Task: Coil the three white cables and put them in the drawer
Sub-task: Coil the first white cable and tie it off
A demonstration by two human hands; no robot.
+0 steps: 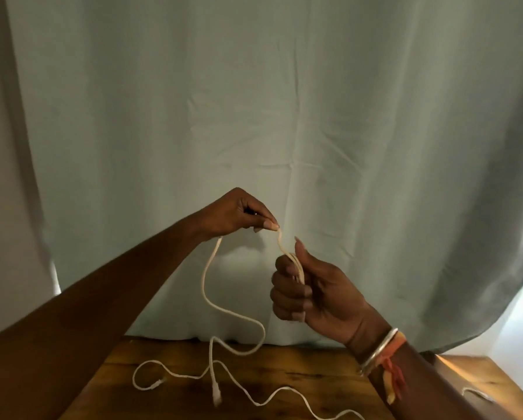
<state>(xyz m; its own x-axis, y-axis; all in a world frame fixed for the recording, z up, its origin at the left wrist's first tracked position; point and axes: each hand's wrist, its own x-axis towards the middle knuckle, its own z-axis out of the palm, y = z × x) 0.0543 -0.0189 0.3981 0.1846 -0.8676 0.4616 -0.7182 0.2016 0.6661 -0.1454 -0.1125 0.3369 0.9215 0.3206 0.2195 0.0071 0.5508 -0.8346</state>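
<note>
I hold one white cable (206,278) up in front of me with both hands. My left hand (234,215) pinches it between thumb and fingertips. My right hand (307,291) is closed around a short folded stretch of the same cable. Between the hands the cable runs in a short kinked span. From my left hand it hangs in a long loop down to the wooden table (315,377). A second white cable (254,398) lies in waves on the table. A short piece of a white cable (478,394) shows at the right. No drawer is in view.
A pale green curtain (269,101) hangs right behind the table and fills most of the view. The table's right edge (503,383) is lit by bright light. Bangles and an orange thread sit on my right wrist (381,356).
</note>
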